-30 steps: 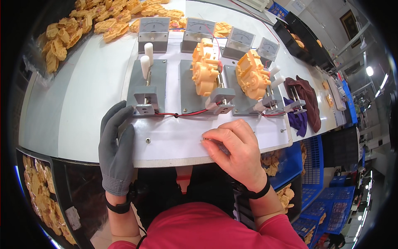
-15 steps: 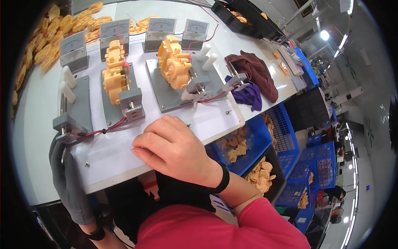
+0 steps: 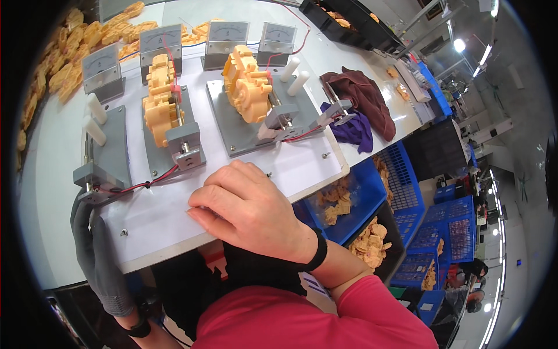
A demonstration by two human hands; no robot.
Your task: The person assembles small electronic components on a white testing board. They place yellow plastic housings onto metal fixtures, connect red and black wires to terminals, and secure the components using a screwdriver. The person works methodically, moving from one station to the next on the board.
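My right hand (image 3: pixel 247 206) is bare and loosely curled at the front edge of the white board (image 3: pixel 163 224). Nothing shows between its thumb and fingers. My left hand (image 3: pixel 96 247), in a grey glove, reaches to the clamp block (image 3: pixel 93 177) of the left test fixture. Its thumb and fingers close together there, the tips partly hidden by the block. Yellow plastic gear housings stand on the middle fixture (image 3: pixel 161 107) and the right one (image 3: pixel 247 87). The left fixture holds two white pegs (image 3: pixel 94 125) and no housing.
Several analog meters (image 3: pixel 226 41) stand behind the fixtures, joined by thin wires. Yellow parts (image 3: pixel 70 46) are heaped at the far left. Brown cloth (image 3: pixel 366 102) and purple cloth (image 3: pixel 356 131) lie right. Blue crates (image 3: pixel 407 192) stand below the table's right edge; a black tray (image 3: pixel 349 29) sits far back.
The view has shifted slightly, so the right side of the scene sits a little further right. Both hands keep their places and poses.
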